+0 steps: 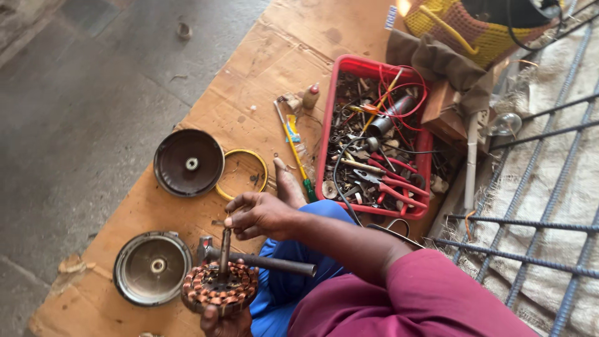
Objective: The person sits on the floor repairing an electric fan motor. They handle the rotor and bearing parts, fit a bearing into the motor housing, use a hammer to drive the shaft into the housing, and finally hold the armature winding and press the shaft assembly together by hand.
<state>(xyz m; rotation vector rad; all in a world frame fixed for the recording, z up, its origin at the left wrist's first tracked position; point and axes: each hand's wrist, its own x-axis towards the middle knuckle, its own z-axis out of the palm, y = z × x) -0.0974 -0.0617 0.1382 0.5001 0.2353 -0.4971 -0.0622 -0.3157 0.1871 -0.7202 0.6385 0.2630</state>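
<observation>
head view: our right hand (pixel 259 214) pinches something small at the top of the shaft (pixel 224 253), fingers bent, wrist arched from above. our left hand (pixel 224 321) cups the copper-wound stator (pixel 218 288) from below, likely to steady it upright. hammer (pixel 256 258) lies just behind it. two round covers (pixel 153 267) (pixel 188 162) rest on cardboard (pixel 262 68); red tool tray (pixel 374 137) sits farther out.

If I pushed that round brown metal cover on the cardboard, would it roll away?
Probably not: the round brown metal cover lies flat on the cardboard sheet, so it would likely slide. It looks stiff, perhaps heavy. On edge, its round rim might roll.
</observation>
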